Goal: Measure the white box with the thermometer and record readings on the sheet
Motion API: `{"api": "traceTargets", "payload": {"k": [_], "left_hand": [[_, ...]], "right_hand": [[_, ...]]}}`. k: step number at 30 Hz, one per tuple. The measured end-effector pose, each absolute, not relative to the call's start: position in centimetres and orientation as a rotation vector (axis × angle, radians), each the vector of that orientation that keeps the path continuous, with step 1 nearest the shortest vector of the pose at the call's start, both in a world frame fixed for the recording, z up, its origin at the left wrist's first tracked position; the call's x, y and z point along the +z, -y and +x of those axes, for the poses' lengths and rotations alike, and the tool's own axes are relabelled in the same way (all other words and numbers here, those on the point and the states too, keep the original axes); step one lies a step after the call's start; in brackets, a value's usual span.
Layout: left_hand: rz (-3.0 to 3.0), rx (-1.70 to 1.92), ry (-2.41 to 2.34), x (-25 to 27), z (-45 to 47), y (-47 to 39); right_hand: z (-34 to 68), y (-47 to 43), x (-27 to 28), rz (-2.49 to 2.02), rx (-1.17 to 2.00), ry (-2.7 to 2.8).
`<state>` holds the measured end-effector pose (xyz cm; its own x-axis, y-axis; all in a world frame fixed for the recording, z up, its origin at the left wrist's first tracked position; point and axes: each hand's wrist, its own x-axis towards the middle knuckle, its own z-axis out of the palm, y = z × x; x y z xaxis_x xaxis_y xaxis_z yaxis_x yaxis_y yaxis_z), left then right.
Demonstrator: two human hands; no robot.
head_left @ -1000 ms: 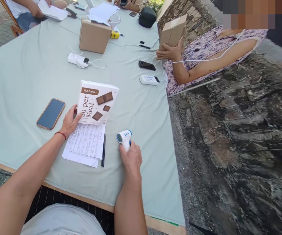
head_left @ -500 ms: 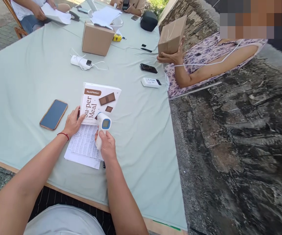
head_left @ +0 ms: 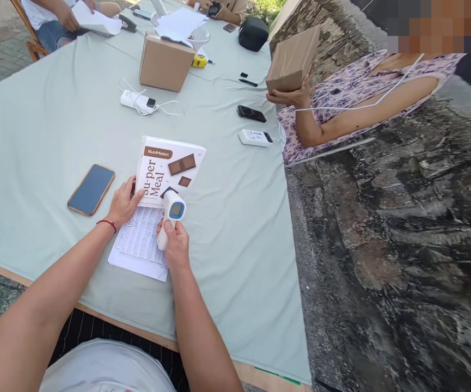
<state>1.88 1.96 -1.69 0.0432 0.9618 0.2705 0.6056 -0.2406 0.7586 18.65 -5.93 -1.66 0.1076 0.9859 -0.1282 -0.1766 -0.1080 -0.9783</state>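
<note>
My left hand (head_left: pixel 124 202) grips the lower left edge of a white box (head_left: pixel 180 149) printed "NutriMotion Su-per Meal" with brown chocolate pictures, thumb on its front. In my right hand (head_left: pixel 175 242) is a white infrared thermometer (head_left: pixel 173 209) with a blue-rimmed screen facing me, fingers wrapped round its handle. The thermometer's head overlaps the box's lower right part from my viewpoint; whether they touch I cannot tell. Beneath both hands lie sheets of paper (head_left: pixel 141 239) covered in dense writing. A smartphone (head_left: pixel 91 189) in a brown case rests left of my left hand.
On the pale green tablecloth (head_left: pixel 235 218) stand a cardboard box (head_left: pixel 165 62), a white device with a cord (head_left: pixel 137 102), a black phone (head_left: pixel 251 113), a white power bank-like device (head_left: pixel 255 138) and a black case (head_left: pixel 253 34). At right, a person holds a carton (head_left: pixel 292 57). Others sit across the table.
My right hand has shifted slightly left and down with the thermometer, uncovering more of the box's print. The whole view has shifted a little. My left hand keeps its hold on the box.
</note>
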Motion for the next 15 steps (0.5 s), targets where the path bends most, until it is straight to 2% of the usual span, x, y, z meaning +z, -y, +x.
{"api": "traceTargets", "payload": {"k": [15], "left_hand": [[1.91, 1.059, -1.585, -1.6, 1.7, -2.0]], "right_hand": [[18.3, 6.5, -0.7, -1.065, 1.406, 0.784]]}}
